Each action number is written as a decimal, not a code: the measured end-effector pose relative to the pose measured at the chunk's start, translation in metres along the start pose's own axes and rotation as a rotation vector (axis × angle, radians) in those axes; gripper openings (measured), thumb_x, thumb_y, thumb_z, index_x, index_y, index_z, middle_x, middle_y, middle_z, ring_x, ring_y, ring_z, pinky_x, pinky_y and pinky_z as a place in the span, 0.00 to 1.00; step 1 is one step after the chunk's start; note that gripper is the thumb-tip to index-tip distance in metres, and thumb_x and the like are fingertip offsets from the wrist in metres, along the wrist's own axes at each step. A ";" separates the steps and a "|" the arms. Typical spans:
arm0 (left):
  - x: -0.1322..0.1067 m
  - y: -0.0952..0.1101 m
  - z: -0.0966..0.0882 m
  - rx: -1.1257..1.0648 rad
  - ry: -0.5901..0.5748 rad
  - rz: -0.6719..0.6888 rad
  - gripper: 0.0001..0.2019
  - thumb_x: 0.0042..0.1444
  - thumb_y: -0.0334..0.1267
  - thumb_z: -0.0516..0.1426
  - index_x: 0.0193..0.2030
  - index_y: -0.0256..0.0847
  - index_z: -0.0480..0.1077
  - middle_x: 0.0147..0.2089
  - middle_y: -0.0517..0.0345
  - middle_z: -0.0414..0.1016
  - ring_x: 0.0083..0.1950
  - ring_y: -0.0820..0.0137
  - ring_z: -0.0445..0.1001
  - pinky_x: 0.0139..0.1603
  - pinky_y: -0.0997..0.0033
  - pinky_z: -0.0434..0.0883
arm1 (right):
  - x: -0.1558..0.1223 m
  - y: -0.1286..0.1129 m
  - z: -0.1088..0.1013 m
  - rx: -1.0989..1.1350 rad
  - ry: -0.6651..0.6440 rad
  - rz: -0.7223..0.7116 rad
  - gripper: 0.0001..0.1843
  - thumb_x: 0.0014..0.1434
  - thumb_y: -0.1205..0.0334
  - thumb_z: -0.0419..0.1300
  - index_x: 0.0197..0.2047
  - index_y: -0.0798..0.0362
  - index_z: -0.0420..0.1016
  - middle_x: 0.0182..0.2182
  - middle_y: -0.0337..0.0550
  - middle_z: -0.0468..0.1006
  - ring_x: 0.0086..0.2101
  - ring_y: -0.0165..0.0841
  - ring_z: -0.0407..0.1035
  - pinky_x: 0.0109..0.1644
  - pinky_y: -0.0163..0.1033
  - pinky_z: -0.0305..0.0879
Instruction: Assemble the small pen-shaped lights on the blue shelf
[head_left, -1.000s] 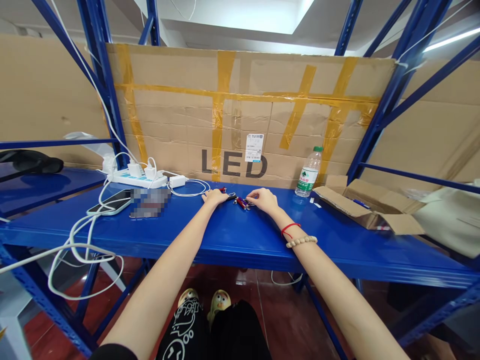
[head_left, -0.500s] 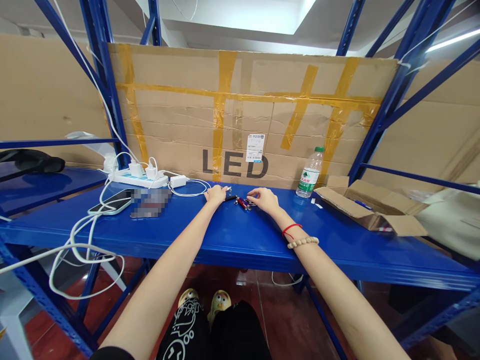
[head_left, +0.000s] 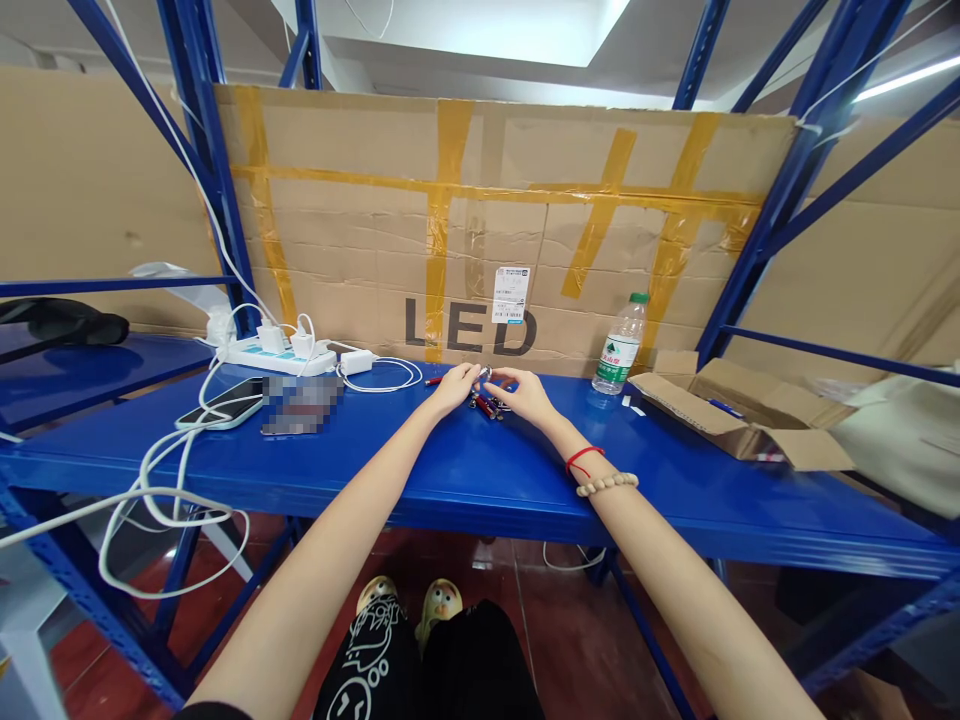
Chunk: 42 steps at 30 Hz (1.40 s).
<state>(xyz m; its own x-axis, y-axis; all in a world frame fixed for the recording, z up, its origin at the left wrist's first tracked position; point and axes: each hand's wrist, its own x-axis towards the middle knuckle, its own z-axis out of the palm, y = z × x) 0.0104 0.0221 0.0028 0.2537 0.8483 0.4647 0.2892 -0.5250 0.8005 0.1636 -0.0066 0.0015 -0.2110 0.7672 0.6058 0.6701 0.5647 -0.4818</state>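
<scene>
My left hand (head_left: 454, 388) is closed in a pinch on a small shiny metal ring or clasp (head_left: 487, 373) just above the desk. My right hand (head_left: 523, 395) comes in from the other side with bent fingers, its thumb and forefinger at the same shiny piece. Whatever else the fingers cover is hidden. Beneath and between the hands lies a small pile of slim dark-red tubes (head_left: 487, 407) with metal clasps at their ends. Another red tube (head_left: 433, 380) shows its tip just beyond my left hand.
The blue metal desk (head_left: 360, 470) carries a power strip (head_left: 281, 358) with white cables, a phone (head_left: 225, 405) and a blurred-out item at left. A water bottle (head_left: 621, 345) and an open cardboard box (head_left: 739, 410) stand at right. Behind rises a large cardboard panel (head_left: 352, 240).
My left hand has moved right, towards my right hand, and a shiny metal piece now shows between them. My right fingers have lifted slightly off the pile and reach left.
</scene>
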 end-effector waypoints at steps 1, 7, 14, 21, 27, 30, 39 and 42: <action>0.000 0.000 0.001 -0.025 -0.024 -0.008 0.13 0.57 0.40 0.46 0.24 0.38 0.62 0.22 0.61 0.65 0.26 0.74 0.63 0.32 0.74 0.61 | 0.000 0.000 0.000 0.014 -0.010 -0.012 0.14 0.52 0.56 0.59 0.41 0.50 0.75 0.37 0.40 0.78 0.35 0.31 0.72 0.39 0.36 0.67; 0.000 0.001 0.003 -0.108 -0.108 -0.026 0.14 0.58 0.43 0.45 0.26 0.38 0.60 0.21 0.62 0.62 0.23 0.76 0.59 0.28 0.75 0.60 | 0.001 0.000 0.002 0.077 0.033 0.017 0.13 0.52 0.57 0.58 0.39 0.53 0.75 0.35 0.43 0.79 0.36 0.33 0.73 0.41 0.36 0.67; -0.001 0.001 0.002 -0.099 -0.038 -0.036 0.25 0.54 0.58 0.44 0.26 0.37 0.66 0.20 0.61 0.63 0.25 0.75 0.62 0.29 0.73 0.60 | 0.002 0.002 0.002 0.070 0.066 0.046 0.17 0.51 0.51 0.58 0.39 0.52 0.77 0.34 0.43 0.79 0.33 0.33 0.71 0.38 0.36 0.66; -0.006 0.005 -0.003 0.135 0.021 0.044 0.18 0.54 0.49 0.47 0.22 0.37 0.64 0.23 0.61 0.66 0.29 0.72 0.64 0.31 0.73 0.61 | 0.002 0.004 0.000 0.000 0.141 0.011 0.18 0.51 0.51 0.59 0.40 0.53 0.77 0.33 0.43 0.77 0.29 0.29 0.67 0.35 0.34 0.63; -0.009 0.008 -0.002 0.329 0.018 0.048 0.16 0.58 0.43 0.43 0.26 0.39 0.65 0.29 0.58 0.71 0.33 0.70 0.67 0.36 0.73 0.63 | 0.000 0.001 -0.001 -0.125 0.019 -0.006 0.17 0.54 0.50 0.55 0.41 0.49 0.77 0.32 0.42 0.77 0.30 0.29 0.68 0.35 0.33 0.61; -0.009 0.008 -0.004 0.416 0.007 0.043 0.16 0.59 0.43 0.42 0.28 0.40 0.65 0.31 0.58 0.72 0.34 0.70 0.68 0.38 0.72 0.63 | 0.001 0.004 0.001 -0.092 -0.039 -0.017 0.16 0.55 0.52 0.54 0.42 0.49 0.77 0.34 0.40 0.78 0.31 0.30 0.68 0.35 0.33 0.61; -0.011 0.007 -0.006 0.586 -0.101 0.118 0.15 0.60 0.42 0.43 0.33 0.42 0.68 0.38 0.56 0.74 0.43 0.67 0.69 0.46 0.70 0.62 | -0.001 0.005 -0.003 -0.150 -0.167 -0.070 0.19 0.55 0.52 0.50 0.28 0.57 0.76 0.20 0.35 0.71 0.23 0.25 0.60 0.29 0.29 0.54; -0.012 0.008 -0.006 0.625 -0.120 0.137 0.15 0.60 0.42 0.43 0.34 0.43 0.68 0.38 0.56 0.73 0.43 0.66 0.69 0.46 0.70 0.62 | -0.002 0.002 -0.005 -0.193 -0.159 -0.107 0.19 0.55 0.54 0.50 0.29 0.57 0.76 0.19 0.35 0.69 0.23 0.24 0.57 0.28 0.29 0.52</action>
<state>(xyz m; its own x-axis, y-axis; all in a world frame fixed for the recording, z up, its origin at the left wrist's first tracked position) 0.0037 0.0081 0.0060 0.4169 0.7766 0.4723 0.7205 -0.5992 0.3491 0.1686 -0.0082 0.0026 -0.3871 0.7531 0.5320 0.7577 0.5886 -0.2819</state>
